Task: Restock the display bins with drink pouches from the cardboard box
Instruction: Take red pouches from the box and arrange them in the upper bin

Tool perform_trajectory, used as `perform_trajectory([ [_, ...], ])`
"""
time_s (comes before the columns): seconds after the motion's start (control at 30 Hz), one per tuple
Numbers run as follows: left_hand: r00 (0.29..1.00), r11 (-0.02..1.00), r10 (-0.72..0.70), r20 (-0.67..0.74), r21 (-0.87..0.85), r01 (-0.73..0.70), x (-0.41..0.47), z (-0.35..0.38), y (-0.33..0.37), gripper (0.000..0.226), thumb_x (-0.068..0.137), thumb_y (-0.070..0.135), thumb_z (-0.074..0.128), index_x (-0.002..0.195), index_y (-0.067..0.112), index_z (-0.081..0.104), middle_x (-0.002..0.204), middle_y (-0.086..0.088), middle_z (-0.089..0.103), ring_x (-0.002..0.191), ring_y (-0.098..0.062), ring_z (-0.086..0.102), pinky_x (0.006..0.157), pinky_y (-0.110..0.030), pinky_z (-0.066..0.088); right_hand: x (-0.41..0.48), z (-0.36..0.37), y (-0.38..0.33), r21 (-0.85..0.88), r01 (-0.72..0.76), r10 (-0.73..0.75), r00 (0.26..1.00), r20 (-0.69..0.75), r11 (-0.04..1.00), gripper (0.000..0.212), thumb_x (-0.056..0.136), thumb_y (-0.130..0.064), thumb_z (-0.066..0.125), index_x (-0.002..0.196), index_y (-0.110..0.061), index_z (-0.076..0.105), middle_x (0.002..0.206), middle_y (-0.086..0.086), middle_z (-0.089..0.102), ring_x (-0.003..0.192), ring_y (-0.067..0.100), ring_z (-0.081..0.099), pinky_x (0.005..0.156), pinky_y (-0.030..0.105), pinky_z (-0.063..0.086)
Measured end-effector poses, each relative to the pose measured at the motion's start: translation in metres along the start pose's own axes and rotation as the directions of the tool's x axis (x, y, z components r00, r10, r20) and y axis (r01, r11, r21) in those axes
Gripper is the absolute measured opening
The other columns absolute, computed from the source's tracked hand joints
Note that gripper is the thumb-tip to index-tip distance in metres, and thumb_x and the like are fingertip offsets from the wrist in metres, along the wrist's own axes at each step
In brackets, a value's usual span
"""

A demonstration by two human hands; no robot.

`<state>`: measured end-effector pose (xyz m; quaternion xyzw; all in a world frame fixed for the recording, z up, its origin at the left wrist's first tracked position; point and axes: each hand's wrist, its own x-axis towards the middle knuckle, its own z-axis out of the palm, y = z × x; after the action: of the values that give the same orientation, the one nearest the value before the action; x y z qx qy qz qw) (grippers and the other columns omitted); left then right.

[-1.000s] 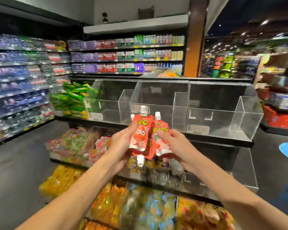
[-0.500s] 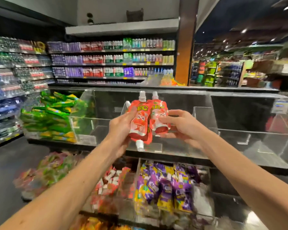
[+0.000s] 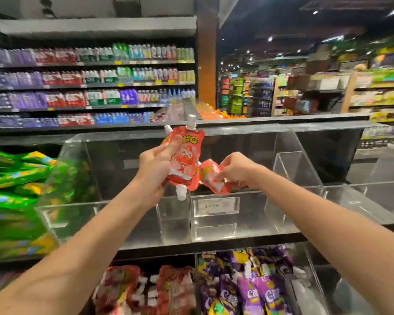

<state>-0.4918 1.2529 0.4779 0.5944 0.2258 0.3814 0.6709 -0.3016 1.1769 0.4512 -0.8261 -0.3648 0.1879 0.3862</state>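
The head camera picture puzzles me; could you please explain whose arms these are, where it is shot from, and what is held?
There is no machine here: a person wears one camera on the head, looking forward and down, so both bare arms are theirs. The left hand grips a bunch of red pouches. The right hand pinches a single red pouch, tilted, beside it. Behind stands a clear display bin with a price label. Green pouches fill the bin to the left; purple pouches lie in the tier below.
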Motion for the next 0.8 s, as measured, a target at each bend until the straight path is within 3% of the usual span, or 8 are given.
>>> perform_trajectory([
  [0.07, 0.999, 1.000, 0.006, 0.051, 0.017, -0.007, 0.011, 0.000, -0.004, 0.043, 0.095, 0.040, 0.062, 0.119, 0.005, 0.068, 0.107, -0.012, 0.075, 0.097, -0.027, 0.074, 0.085, -0.039, 0.059, 0.019, 0.005, 0.004, -0.191, -0.024, 0.033, 0.999, 0.042, 0.981, 0.026, 0.078, -0.008, 0.078, 0.100, 0.003, 0.071, 0.092, 0.021, 0.073, 0.083, 0.033, 0.074, 0.075, 0.046, 0.062],
  [0.17, 0.995, 0.998, 0.005, 0.097, 0.059, -0.011, 0.016, 0.002, -0.006, 0.043, 0.095, 0.042, 0.059, 0.119, 0.008, 0.069, 0.106, -0.008, 0.076, 0.097, -0.025, 0.074, 0.086, -0.038, 0.058, 0.047, 0.018, 0.012, -0.423, -0.016, 0.111, 0.973, 0.200, 0.906, 0.023, 0.083, -0.006, 0.073, 0.103, 0.004, 0.071, 0.093, 0.020, 0.073, 0.080, 0.035, 0.074, 0.075, 0.050, 0.061],
  [0.4, 0.989, 0.996, -0.005, 0.147, 0.088, -0.008, 0.019, -0.002, -0.008, 0.048, 0.095, 0.046, 0.056, 0.118, 0.007, 0.069, 0.107, -0.014, 0.075, 0.098, -0.031, 0.073, 0.079, -0.041, 0.059, 0.093, 0.031, 0.023, -0.544, -0.020, 0.255, 0.897, 0.361, 0.839, 0.022, 0.094, 0.000, 0.056, 0.110, 0.014, 0.061, 0.108, 0.025, 0.070, 0.086, 0.036, 0.074, 0.080, 0.050, 0.060],
  [0.47, 0.991, 0.996, -0.003, 0.135, 0.089, -0.009, 0.016, -0.002, -0.009, 0.048, 0.094, 0.046, 0.056, 0.117, 0.006, 0.069, 0.104, -0.015, 0.075, 0.090, -0.031, 0.074, 0.068, -0.037, 0.060, 0.095, 0.033, 0.023, -0.522, -0.058, 0.316, 0.851, 0.421, 0.851, 0.009, 0.095, 0.006, 0.051, 0.100, 0.009, 0.058, 0.100, 0.023, 0.068, 0.081, 0.032, 0.071, 0.072, 0.044, 0.061],
  [0.53, 0.991, 0.996, -0.013, 0.133, 0.089, 0.001, 0.015, -0.001, -0.009, 0.048, 0.095, 0.046, 0.055, 0.119, 0.006, 0.068, 0.107, -0.013, 0.075, 0.094, -0.031, 0.074, 0.077, -0.042, 0.060, 0.097, 0.040, 0.024, -0.505, -0.116, 0.385, 0.795, 0.468, 0.855, 0.018, 0.100, 0.006, 0.043, 0.088, 0.001, 0.055, 0.080, 0.015, 0.063, 0.069, 0.021, 0.065, 0.058, 0.028, 0.059],
  [0.63, 0.991, 0.996, -0.017, 0.136, 0.084, 0.006, 0.014, -0.002, -0.006, 0.047, 0.097, 0.044, 0.054, 0.121, 0.006, 0.067, 0.110, -0.011, 0.075, 0.097, -0.031, 0.073, 0.080, -0.045, 0.060, 0.092, 0.051, 0.018, -0.469, -0.180, 0.432, 0.745, 0.509, 0.864, 0.020, 0.104, -0.008, 0.047, 0.088, -0.002, 0.059, 0.059, 0.007, 0.063, 0.052, 0.013, 0.064, 0.054, 0.024, 0.056],
  [0.73, 0.994, 0.997, -0.016, 0.106, 0.082, 0.007, 0.011, -0.004, -0.004, 0.043, 0.099, 0.043, 0.052, 0.121, 0.009, 0.067, 0.107, -0.008, 0.076, 0.097, -0.027, 0.074, 0.082, -0.045, 0.061, 0.084, 0.056, 0.008, -0.477, -0.158, 0.426, 0.736, 0.527, 0.864, 0.025, 0.103, -0.014, 0.052, 0.120, 0.000, 0.063, 0.110, 0.013, 0.070, 0.100, 0.023, 0.068, 0.081, 0.030, 0.053],
  [0.8, 0.995, 0.996, -0.022, 0.093, 0.093, 0.013, 0.007, -0.006, -0.005, 0.044, 0.098, 0.044, 0.053, 0.122, 0.010, 0.067, 0.108, -0.008, 0.076, 0.098, -0.028, 0.074, 0.088, -0.049, 0.058, 0.082, 0.055, 0.005, -0.461, -0.138, 0.408, 0.721, 0.560, 0.877, 0.026, 0.104, -0.019, 0.050, 0.117, -0.002, 0.065, 0.114, 0.011, 0.069, 0.086, 0.021, 0.068, 0.073, 0.026, 0.054],
])
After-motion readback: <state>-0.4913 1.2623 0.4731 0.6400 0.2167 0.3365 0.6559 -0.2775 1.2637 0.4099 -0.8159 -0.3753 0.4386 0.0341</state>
